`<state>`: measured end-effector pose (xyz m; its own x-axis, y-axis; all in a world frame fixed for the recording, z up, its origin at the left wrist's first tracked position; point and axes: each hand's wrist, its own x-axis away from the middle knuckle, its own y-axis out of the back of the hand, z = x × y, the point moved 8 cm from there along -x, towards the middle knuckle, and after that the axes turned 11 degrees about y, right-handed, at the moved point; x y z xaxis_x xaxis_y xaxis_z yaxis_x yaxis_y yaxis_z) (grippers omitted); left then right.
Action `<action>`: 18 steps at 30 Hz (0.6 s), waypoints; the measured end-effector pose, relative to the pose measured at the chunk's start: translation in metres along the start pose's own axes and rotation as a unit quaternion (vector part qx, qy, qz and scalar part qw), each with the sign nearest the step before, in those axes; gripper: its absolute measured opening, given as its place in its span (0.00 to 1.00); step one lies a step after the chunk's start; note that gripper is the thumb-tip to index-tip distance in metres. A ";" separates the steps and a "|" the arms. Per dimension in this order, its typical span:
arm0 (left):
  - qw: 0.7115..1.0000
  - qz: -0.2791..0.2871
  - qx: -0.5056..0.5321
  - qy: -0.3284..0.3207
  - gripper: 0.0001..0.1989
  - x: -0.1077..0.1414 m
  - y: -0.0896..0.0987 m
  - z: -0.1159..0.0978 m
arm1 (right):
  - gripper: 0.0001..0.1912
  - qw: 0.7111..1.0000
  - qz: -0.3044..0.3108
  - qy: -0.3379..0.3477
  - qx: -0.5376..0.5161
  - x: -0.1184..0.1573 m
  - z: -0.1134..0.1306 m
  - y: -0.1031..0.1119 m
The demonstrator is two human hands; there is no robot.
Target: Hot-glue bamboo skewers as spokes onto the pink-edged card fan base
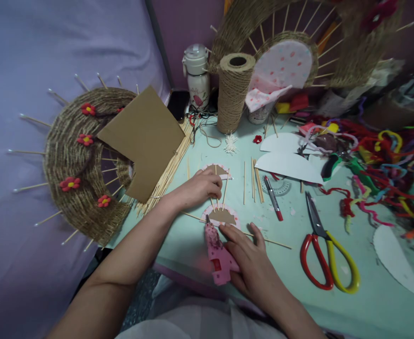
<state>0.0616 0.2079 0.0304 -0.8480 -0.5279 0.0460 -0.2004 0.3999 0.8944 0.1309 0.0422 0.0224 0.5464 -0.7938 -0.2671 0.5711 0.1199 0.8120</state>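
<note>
My left hand, fingers curled, is closed at thin wooden sticks that run between two half-round cardboard pieces. The upper cardboard piece lies partly behind this hand. The lower cardboard piece, edged with pinkish-white cloth, has several stick ends on it. My right hand holds a pink hot glue gun, its dark nozzle pointing away from me at the left of the lower piece. A long wooden stick lies crosswise just beyond my right fingers. Exactly which stick my left fingertips grip is partly hidden.
Scissors and a red-capped marker lie at right, by white paper shapes. Behind stand a twine roll and a bottle. Brown cardboard overlaps a woven twine fan at left. Colourful pipe cleaners crowd the right.
</note>
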 end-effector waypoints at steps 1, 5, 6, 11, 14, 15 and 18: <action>1.000 -0.001 0.000 0.000 0.11 0.000 0.000 0.000 | 0.17 1.000 0.001 -0.002 0.000 0.000 0.000 0.000; 1.000 -0.008 0.009 0.009 0.10 0.000 0.000 -0.001 | 0.18 1.000 0.001 -0.002 -0.002 0.000 0.001 0.000; 1.000 -0.008 0.010 0.011 0.10 -0.001 -0.001 -0.001 | 0.18 1.000 -0.001 -0.001 -0.001 0.001 0.001 0.000; 0.999 -0.022 0.044 0.002 0.08 0.003 0.014 0.000 | 0.17 1.000 -0.008 0.005 -0.001 0.001 0.001 -0.001; 0.990 -0.108 0.087 0.010 0.09 0.016 0.051 0.011 | 0.17 1.000 -0.011 0.009 -0.005 0.002 0.002 -0.001; 0.985 -0.145 0.093 0.026 0.10 0.022 0.065 0.016 | 0.16 1.000 -0.013 0.009 -0.006 0.002 0.002 -0.001; 0.959 -0.254 0.092 0.088 0.08 0.045 0.096 0.029 | 0.14 1.000 -0.019 0.012 -0.010 0.002 0.002 0.000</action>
<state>-0.0103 0.2441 0.1058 -0.5254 -0.8018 -0.2848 -0.6622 0.1751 0.7286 0.1305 0.0396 0.0235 0.5392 -0.7831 -0.3098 0.6036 0.1028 0.7907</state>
